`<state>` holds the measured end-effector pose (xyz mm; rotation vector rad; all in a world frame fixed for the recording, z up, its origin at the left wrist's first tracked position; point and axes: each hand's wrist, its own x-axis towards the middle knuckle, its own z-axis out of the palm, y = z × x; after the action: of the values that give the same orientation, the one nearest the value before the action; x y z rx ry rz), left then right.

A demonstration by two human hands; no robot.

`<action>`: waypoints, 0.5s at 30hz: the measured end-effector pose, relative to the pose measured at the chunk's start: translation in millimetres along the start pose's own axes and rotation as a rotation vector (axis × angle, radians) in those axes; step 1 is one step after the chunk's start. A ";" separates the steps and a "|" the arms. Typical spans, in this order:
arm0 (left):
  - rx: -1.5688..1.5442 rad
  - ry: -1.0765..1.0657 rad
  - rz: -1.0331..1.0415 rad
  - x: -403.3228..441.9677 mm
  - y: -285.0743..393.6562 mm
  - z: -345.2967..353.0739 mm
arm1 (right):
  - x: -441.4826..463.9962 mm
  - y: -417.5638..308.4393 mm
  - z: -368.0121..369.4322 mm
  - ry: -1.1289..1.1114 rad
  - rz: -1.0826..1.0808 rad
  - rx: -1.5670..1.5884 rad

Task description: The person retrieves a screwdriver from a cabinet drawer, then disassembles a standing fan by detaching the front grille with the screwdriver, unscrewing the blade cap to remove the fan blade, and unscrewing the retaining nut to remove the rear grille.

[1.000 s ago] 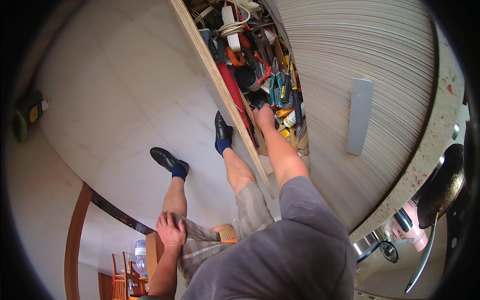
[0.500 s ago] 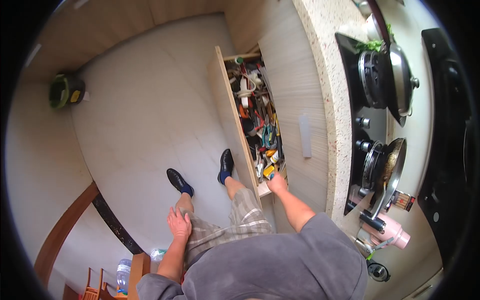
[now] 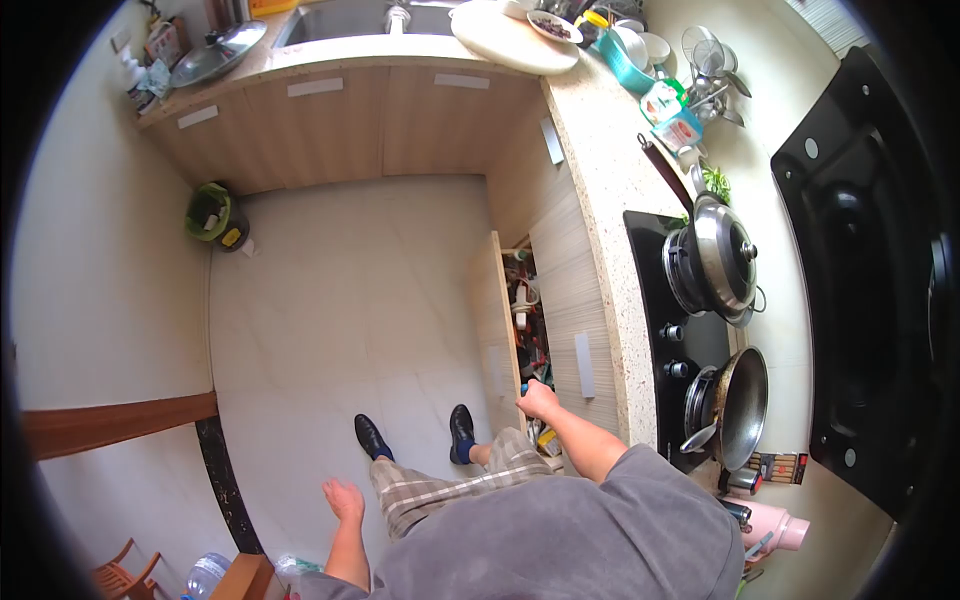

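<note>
The left hand [image 3: 343, 498] is raised beside the checked shorts [image 3: 420, 492], holding nothing that shows, its fingers loosely parted. The right hand [image 3: 540, 400] is closed around a small item with a blue end [image 3: 525, 389] (the rest is hidden in the fist), held above the open drawer [image 3: 500, 300], near its front panel.

The drawer is crammed. Near the wrist lies a yellow item [image 3: 549, 441]; farther along, a white block with a looped cable [image 3: 523, 300] sits among dark and red pieces (too small and tangled to name). Two black shoes [image 3: 461, 433] stand on the floor [image 3: 330, 310] to the left of the drawer.

Along the right runs the speckled bench [image 3: 602, 200]. A pink flask [image 3: 775, 527] lies nearest, then a deep open pan [image 3: 742, 405] on the near burner of the black hob [image 3: 648, 300]. On the far burner sits a pan under a domed metal lid [image 3: 718, 245] (contents out of sight).

Across the floor, the bin [image 3: 232, 222] wears a green liner and has something pale inside. Farthest off are a teal rack [image 3: 622, 65] holding pale dishes, a plate [image 3: 566, 35] of dark bits on a round board [image 3: 490, 35], and the sink [image 3: 340, 22].
</note>
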<state>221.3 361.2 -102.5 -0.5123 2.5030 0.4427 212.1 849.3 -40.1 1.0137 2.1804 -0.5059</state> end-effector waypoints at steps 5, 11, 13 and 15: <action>-0.367 -0.061 0.124 -43.4 30.5 -8.6 | 25.4 -6.1 23.8 -0.060 -0.197 -0.035; -0.851 0.549 0.638 -200.8 107.7 -259.5 | -6.7 -72.1 -3.1 -0.183 -0.325 -0.134; -0.810 0.881 0.914 -270.4 97.5 -343.4 | -6.4 -96.9 1.2 -0.208 -0.363 -0.190; -0.619 1.218 1.233 -331.0 71.5 -399.3 | -25.6 -131.6 -0.8 -0.199 -0.394 -0.228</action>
<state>272.1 348.2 418.4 1.0251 3.5353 1.8192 121.2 754.5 -13.0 0.3940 2.1988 -0.4963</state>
